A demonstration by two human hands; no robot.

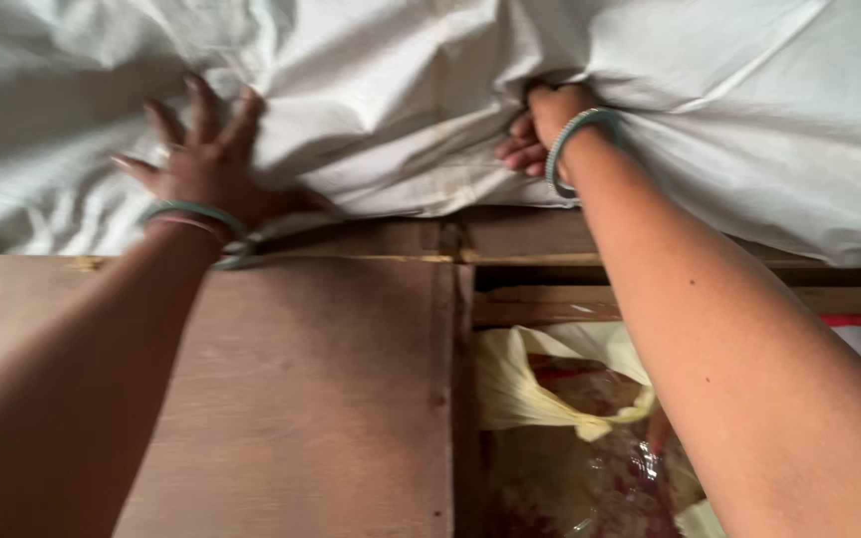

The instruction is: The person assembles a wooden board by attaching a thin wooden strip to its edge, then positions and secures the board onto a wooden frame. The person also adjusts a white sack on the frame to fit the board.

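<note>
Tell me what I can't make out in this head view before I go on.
- Right hand: fingertips buried in a fold of the white sheet; the grip itself is hidden.
- What lies under the sheet: fully covered.
- Open compartment beside the wooden panel: contents blurred, partly behind the right forearm and a yellow bag.
- Left hand: motion-blurred.

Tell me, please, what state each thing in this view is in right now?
White sheet: crumpled, bunched at its edge.
Left hand: fingers spread, pressed flat on the sheet.
Right hand: closed, gripping a fold of the sheet.
Wooden panel: lying flat, uncovered.
Yellow plastic bag: crumpled, down in the gap beside the panel.
</note>
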